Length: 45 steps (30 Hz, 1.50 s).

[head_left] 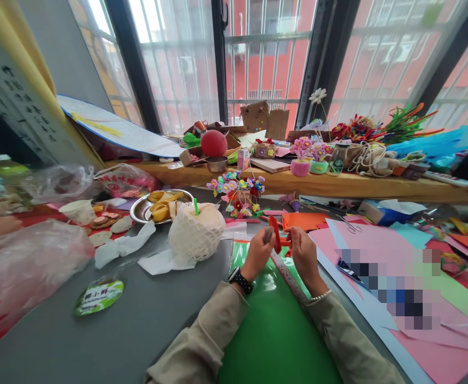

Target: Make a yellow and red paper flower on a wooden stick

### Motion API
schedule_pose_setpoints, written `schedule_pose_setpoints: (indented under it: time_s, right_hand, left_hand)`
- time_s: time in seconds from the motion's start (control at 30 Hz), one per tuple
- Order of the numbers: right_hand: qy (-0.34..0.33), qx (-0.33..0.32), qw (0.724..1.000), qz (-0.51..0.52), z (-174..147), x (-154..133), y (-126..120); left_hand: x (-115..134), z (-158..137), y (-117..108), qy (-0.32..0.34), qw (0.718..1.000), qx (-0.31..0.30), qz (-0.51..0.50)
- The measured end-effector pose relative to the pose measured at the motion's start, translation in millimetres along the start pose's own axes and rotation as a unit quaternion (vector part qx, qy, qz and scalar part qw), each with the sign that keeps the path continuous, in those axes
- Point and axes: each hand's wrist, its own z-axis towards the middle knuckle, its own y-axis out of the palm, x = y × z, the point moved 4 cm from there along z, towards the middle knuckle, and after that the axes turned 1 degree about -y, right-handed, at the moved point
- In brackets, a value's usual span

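Observation:
Both hands are raised over a glossy green sheet on the table. My left hand, with a watch at the wrist, is closed round a folded red-orange strip. A small grey-blue object shows at its fingers; its kind is unclear. On the right, the fingers of my right hand are pinched together at the other end of the strip, partly hiding it. Beneath the hands, a pale patterned ruler-like strip runs slantwise across the green sheet.
Left of the hands stands a netted white coconut with a green straw, near a metal bowl of banana peels. Pink paper sheets and small scissors lie to the right. Behind is a bunch of craft flowers.

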Motion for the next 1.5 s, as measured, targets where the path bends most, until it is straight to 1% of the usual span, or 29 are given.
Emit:
schedule_pose_setpoints:
  time_s: [0.07, 0.1, 0.13, 0.2, 0.27, 0.33, 0.43, 0.6, 0.73, 0.87, 0.97, 1.1, 1.17, 1.23, 1.3, 1.37, 1.43, 1.47, 1.5]
  right_hand:
    - [-0.028, -0.033, 0.998, -0.053, 11, 2, 10]
    - [-0.052, -0.065, 0.992, -0.092, 18, 2, 17]
    - [-0.083, -0.108, 0.981, -0.139, 25, 2, 27]
    - [-0.111, -0.141, 0.971, -0.155, 40, 2, 45]
    - [-0.135, -0.175, 0.96, -0.17, 52, 2, 63]
    - [-0.154, -0.205, 0.948, -0.188, 57, 0, 78]
    - [-0.167, -0.236, 0.933, -0.212, 60, -6, 93]
    - [-0.164, -0.263, 0.92, -0.241, 64, -19, 103]
    - [-0.167, -0.27, 0.917, -0.243, 65, -19, 107]
    - [-0.184, -0.288, 0.915, -0.215, 61, -12, 107]
    - [-0.18, -0.285, 0.922, -0.192, 61, -9, 107]
    - [-0.155, -0.245, 0.943, -0.162, 65, -9, 106]
    - [-0.139, -0.214, 0.956, -0.141, 68, -8, 100]
    - [-0.119, -0.179, 0.969, -0.118, 71, -5, 87]
    - [-0.098, -0.147, 0.98, -0.09, 70, -1, 67]
    - [-0.07, -0.113, 0.989, -0.064, 64, 1, 45]
    - [-0.032, -0.083, 0.996, -0.029, 51, 1, 24]
    - [0.013, -0.062, 0.996, 0.067, 43, 1, 17]
    - [0.046, -0.061, 0.985, 0.152, 34, 1, 13]
  left_hand:
    - [-4, 3, -12, -0.038, 0.995, 0.083, -0.033]
    - [-7, 4, -17, -0.057, 0.99, 0.122, -0.05]
    - [-9, 5, -22, -0.074, 0.983, 0.155, -0.066]
    - [-15, 6, -28, -0.099, 0.97, 0.202, -0.095]
    - [-20, 6, -30, -0.118, 0.959, 0.227, -0.123]
    - [-24, 7, -29, -0.134, 0.951, 0.237, -0.147]
    - [-25, 6, -27, -0.154, 0.945, 0.236, -0.166]
    - [-23, 4, -22, -0.171, 0.942, 0.22, -0.189]
    - [-23, 6, -22, -0.18, 0.933, 0.203, -0.237]
    - [-26, 9, -24, -0.183, 0.918, 0.203, -0.288]
    - [-27, 10, -25, -0.184, 0.912, 0.208, -0.302]
    - [-28, 9, -25, -0.193, 0.905, 0.216, -0.31]
    - [-29, 9, -24, -0.2, 0.903, 0.218, -0.313]
    - [-29, 8, -23, -0.208, 0.904, 0.215, -0.306]
    - [-30, 8, -22, -0.217, 0.907, 0.212, -0.292]
    - [-30, 7, -20, -0.226, 0.911, 0.202, -0.279]
    - [-30, 6, -17, -0.235, 0.916, 0.187, -0.267]
    - [-30, 6, -16, -0.237, 0.919, 0.178, -0.259]
    - [-30, 5, -15, -0.237, 0.924, 0.171, -0.249]
